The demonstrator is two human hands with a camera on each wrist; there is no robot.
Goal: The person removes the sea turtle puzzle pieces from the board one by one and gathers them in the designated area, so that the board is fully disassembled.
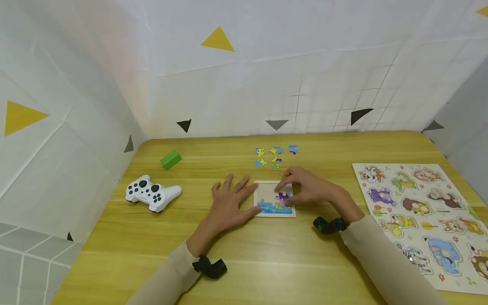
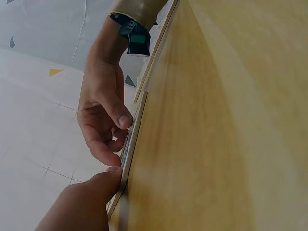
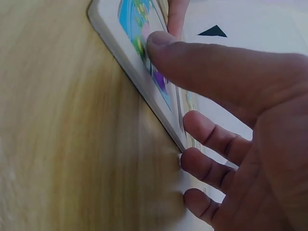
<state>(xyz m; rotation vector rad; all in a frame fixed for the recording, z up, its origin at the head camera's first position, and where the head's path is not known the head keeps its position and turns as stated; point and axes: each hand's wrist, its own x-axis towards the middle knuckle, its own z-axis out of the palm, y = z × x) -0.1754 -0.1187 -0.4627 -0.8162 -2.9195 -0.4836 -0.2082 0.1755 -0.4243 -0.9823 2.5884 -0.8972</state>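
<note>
A small wooden puzzle tray (image 1: 265,190) lies on the table, its lower and right parts filled with blue, green, pink and purple jigsaw pieces (image 1: 271,208). My left hand (image 1: 228,206) rests flat with fingers spread, thumb and index fingertip touching the tray's left edge. Over the right side is my right hand (image 1: 305,187). In the right wrist view its thumb (image 3: 166,48) presses on the fitted pieces, while the other fingers bend loosely. No loose piece shows between its fingers. Beyond the tray lie several loose jigsaw pieces (image 1: 260,151).
A white game controller (image 1: 152,193) and a green block (image 1: 170,159) are on the left of the table. To the right lies a large animal puzzle board (image 1: 413,203), near the right forearm. A white patterned sheet (image 1: 244,93) hangs behind the table.
</note>
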